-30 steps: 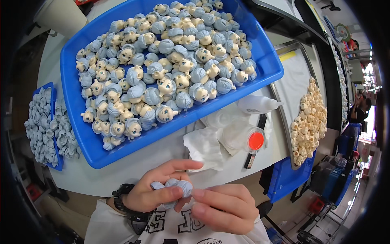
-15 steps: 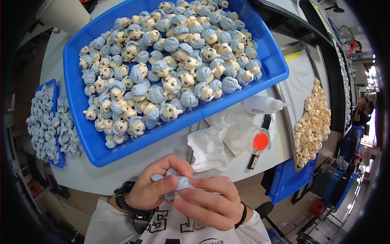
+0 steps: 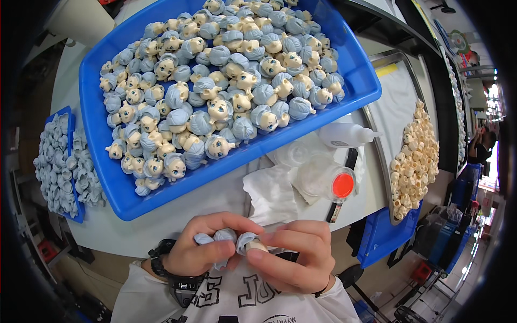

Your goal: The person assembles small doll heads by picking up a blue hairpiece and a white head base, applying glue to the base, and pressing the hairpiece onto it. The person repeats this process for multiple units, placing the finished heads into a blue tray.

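Note:
Low in the middle, in front of the table edge, my two hands meet. My left hand (image 3: 202, 253) is closed around pale blue doll hair pieces (image 3: 224, 235), which poke out between thumb and fingers. Beside them a small doll head (image 3: 256, 246), cream with a pale blue hair piece (image 3: 245, 240) on it, is pinched by the fingers of my right hand (image 3: 299, 255). My left fingertips reach the hair side of this head. Its painted face, if any, cannot be seen. Just beyond my hands lies a crumpled white cloth (image 3: 269, 195).
A big blue tray (image 3: 237, 164) heaped with doll heads fills the far side. Loose blue hair pieces (image 3: 56, 167) lie at left. Toward the right are a white squeeze bottle (image 3: 347, 134), a clear jar with red (image 3: 342, 184), and cream head parts (image 3: 414, 161) on a metal tray (image 3: 389, 86).
My right hand has shifted slightly right and up, its fingers now around the cream part of the head. More of the head and the hair pieces in my left hand shows.

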Available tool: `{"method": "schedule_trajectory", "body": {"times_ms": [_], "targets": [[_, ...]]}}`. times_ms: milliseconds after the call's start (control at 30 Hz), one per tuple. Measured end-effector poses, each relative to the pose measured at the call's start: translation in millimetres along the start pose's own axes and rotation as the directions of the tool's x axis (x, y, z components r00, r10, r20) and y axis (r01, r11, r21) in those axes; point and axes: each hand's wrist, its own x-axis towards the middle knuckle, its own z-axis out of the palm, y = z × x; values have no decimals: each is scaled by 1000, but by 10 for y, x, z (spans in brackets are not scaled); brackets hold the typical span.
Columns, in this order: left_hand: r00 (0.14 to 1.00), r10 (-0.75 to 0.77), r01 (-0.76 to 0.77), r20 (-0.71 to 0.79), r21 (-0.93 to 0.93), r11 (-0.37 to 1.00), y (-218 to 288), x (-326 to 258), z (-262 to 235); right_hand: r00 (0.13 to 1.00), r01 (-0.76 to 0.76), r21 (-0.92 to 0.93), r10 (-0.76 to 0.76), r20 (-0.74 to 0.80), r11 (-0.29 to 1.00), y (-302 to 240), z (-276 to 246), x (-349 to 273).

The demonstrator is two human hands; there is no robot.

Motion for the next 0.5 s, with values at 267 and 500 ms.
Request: {"method": "schedule_trajectory", "body": {"times_ms": [267,500], "targets": [[998,-58,58,-8,125,990,33,13,-9,998,-57,42,56,35,997,29,-35,-35],[999,-55,54,-1,176,983,16,18,-33,996,-94,59,94,-3,994,6,-75,-61]]}}
